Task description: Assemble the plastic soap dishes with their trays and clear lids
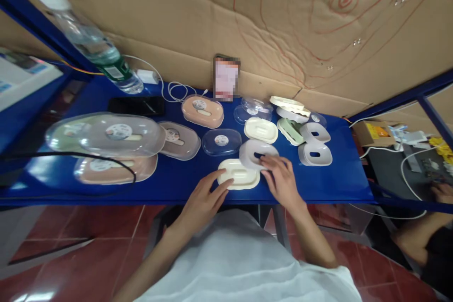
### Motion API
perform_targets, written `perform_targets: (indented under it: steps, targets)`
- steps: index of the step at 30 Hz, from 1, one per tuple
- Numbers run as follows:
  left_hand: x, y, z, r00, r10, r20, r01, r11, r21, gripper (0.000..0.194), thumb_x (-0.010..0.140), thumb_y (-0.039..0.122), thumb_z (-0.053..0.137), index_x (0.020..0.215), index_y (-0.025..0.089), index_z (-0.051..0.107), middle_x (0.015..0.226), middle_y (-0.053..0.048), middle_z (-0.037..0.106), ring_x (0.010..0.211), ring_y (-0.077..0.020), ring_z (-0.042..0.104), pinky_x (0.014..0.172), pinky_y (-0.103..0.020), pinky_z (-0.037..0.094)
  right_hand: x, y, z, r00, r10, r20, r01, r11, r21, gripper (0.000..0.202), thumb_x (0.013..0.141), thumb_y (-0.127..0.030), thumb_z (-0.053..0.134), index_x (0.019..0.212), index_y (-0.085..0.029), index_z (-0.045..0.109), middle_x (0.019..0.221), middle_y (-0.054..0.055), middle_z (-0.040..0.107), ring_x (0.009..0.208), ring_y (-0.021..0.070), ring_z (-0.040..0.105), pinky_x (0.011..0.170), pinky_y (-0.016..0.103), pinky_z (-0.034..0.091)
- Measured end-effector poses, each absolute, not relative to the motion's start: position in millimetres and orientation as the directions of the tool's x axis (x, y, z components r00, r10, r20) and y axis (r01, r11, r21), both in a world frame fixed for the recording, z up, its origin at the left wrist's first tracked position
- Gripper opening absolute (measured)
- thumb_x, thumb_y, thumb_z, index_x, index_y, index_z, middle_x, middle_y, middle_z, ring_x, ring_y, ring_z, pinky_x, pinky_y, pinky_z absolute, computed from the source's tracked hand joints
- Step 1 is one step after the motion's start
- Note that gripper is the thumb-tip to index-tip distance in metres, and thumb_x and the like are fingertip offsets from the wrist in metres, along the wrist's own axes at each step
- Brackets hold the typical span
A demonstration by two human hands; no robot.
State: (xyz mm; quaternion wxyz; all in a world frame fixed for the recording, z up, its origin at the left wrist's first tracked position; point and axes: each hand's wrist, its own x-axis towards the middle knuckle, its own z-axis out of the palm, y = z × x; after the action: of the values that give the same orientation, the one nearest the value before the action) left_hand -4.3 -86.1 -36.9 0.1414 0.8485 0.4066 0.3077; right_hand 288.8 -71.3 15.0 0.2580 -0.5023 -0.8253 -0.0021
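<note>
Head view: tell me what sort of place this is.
Probably a small assembly or packing workbench: a blue table crowded with plastic soap box parts and clear lids, backed by a cardboard wall.

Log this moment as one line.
left hand: touching cream tray | right hand: fingers on white slotted tray | surface: blue table
</note>
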Motion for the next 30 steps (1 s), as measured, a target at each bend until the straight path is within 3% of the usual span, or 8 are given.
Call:
perform_targets:
  steps: [5, 9, 14, 22, 26, 30]
  targets:
    - [-6.6, -89.7, -38.2, 0.427, 0.805, 0.411, 0.631, -0.591, 0.501, 0.052, 0.105, 0.025, 0.066, 0.155, 0.025, 0.052, 0.161, -0.02, 0.05, 0.148, -0.0327, 0.056, 0.113, -0.05, 0.059, 267.5, -98.8, 1.8, -0.401, 0.836, 0.375, 0.812, 0.514, -0.278, 0.026, 0.111, -0.021, 0.06, 0.136, -0.026, 0.064, 0.136, 0.008, 0.078, 0.129, 0.0243, 0.071, 0.12, 0.049, 0.04]
    - [-10.6, -85.9, -37.9, 0.484, 0.777, 0.404, 0.625, -0.629, 0.462, 0.059, 0.104, 0.026, 0.067, 0.16, 0.029, 0.047, 0.169, -0.019, 0.042, 0.156, -0.0359, 0.047, 0.116, -0.055, 0.056, 257.3, -99.5, -5.3, -0.467, 0.819, 0.334, 0.792, 0.555, -0.255, 0.025, 0.109, -0.025, 0.062, 0.132, -0.027, 0.069, 0.145, 0.01, 0.073, 0.137, 0.0269, 0.065, 0.122, 0.052, 0.04]
    - [-17.7, -83.2, -40.1, 0.48, 0.779, 0.404, 0.646, -0.625, 0.437, 0.044, 0.104, 0.023, 0.067, 0.147, 0.026, 0.061, 0.163, -0.017, 0.051, 0.153, -0.0348, 0.051, 0.117, -0.054, 0.056, 247.2, -94.3, -9.2, -0.535, 0.802, 0.266, 0.764, 0.594, -0.251, 0.026, 0.111, -0.03, 0.059, 0.136, -0.029, 0.068, 0.153, 0.011, 0.067, 0.149, 0.027, 0.057, 0.127, 0.055, 0.036]
    - [-29.0, -88.7, -45.0, 0.443, 0.77, 0.459, 0.654, -0.627, 0.422, 0.028, 0.102, 0.016, 0.066, 0.13, 0.021, 0.066, 0.154, -0.016, 0.058, 0.149, -0.032, 0.055, 0.115, -0.05, 0.058, 231.3, -93.0, -11.8, -0.619, 0.741, 0.259, 0.707, 0.67, -0.226, 0.039, 0.109, -0.013, 0.052, 0.142, -0.027, 0.067, 0.152, 0.007, 0.069, 0.148, 0.024, 0.059, 0.134, 0.057, 0.031]
    - [-35.2, -89.1, -42.5, 0.428, 0.778, 0.46, 0.673, -0.615, 0.412, 0.025, 0.102, 0.016, 0.065, 0.126, 0.022, 0.068, 0.151, -0.013, 0.063, 0.149, -0.0303, 0.055, 0.116, -0.049, 0.058, 230.0, -81.5, -4.3, -0.67, 0.7, 0.247, 0.657, 0.714, -0.242, 0.034, 0.109, -0.019, 0.057, 0.14, -0.026, 0.069, 0.154, 0.008, 0.067, 0.147, 0.0258, 0.061, 0.129, 0.057, 0.043]
    - [-44.9, -89.2, -35.9, 0.426, 0.786, 0.447, 0.684, -0.603, 0.409, 0.022, 0.101, 0.017, 0.066, 0.123, 0.022, 0.068, 0.147, -0.013, 0.066, 0.144, -0.0308, 0.059, 0.116, -0.052, 0.058, 237.2, -47.7, 5.9, -0.66, 0.71, 0.246, 0.655, 0.704, -0.275, 0.042, 0.112, -0.027, 0.054, 0.153, -0.026, 0.06, 0.16, 0.012, 0.061, 0.151, 0.0259, 0.057, 0.123, 0.053, 0.051]
